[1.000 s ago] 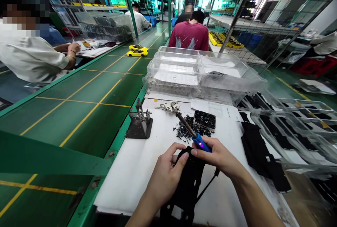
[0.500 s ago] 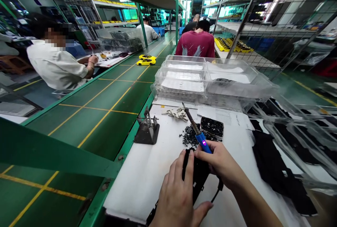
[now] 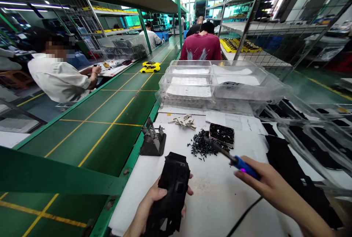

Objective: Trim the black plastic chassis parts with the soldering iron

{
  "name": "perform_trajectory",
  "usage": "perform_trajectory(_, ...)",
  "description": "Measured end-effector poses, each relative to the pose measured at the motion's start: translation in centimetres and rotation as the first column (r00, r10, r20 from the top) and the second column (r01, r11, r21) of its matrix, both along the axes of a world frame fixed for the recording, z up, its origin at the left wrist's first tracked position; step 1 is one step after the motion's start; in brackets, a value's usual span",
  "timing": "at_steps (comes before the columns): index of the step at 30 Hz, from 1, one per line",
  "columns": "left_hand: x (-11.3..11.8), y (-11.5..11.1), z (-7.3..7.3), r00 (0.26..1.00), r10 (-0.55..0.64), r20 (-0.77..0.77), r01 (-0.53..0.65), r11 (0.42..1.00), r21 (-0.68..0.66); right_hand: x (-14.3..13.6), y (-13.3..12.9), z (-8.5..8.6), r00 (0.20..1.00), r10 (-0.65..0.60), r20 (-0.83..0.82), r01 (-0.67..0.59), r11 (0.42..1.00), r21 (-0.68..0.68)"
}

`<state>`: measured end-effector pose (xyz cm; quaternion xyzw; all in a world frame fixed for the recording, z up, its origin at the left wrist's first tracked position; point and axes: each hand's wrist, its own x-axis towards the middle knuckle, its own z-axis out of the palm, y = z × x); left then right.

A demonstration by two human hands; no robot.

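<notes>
My left hand (image 3: 150, 204) grips a long black plastic chassis part (image 3: 172, 189), lifted off the white work surface (image 3: 217, 200) near its left edge. My right hand (image 3: 271, 187) holds a blue-handled soldering iron (image 3: 233, 159) off to the right, its metal tip pointing left over a loose pile of small black parts (image 3: 202, 147). A cord trails from the iron back toward me. The two hands are apart.
A black iron stand (image 3: 152, 141) sits at the table's left edge beside the green conveyor belt (image 3: 104, 116). Stacked clear trays (image 3: 214, 83) fill the back, black parts (image 3: 291, 171) and more trays the right. Other people sit along the belt and ahead; two yellow toy cars (image 3: 150, 67) ride the belt.
My left hand has picked the black chassis up and moved it left. My right hand has swung the soldering iron away to the right and lowered its tip.
</notes>
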<state>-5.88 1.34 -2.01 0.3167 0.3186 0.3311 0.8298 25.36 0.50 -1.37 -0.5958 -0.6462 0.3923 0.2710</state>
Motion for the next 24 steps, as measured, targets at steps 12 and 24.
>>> perform_trajectory(12, 0.6, -1.6, -0.3, 0.990, -0.023, 0.142, 0.043, 0.988, -0.145, 1.6, -1.8, 0.7, 0.900, 0.259, 0.350, -0.237, 0.966, -0.107)
perform_trajectory(24, 1.0, -1.3, 1.4, 0.999, -0.048, 0.022, 0.050, 0.994, -0.101, 1.9, -1.7, 1.0, 0.893, 0.253, 0.373, -0.252, 0.966, -0.053)
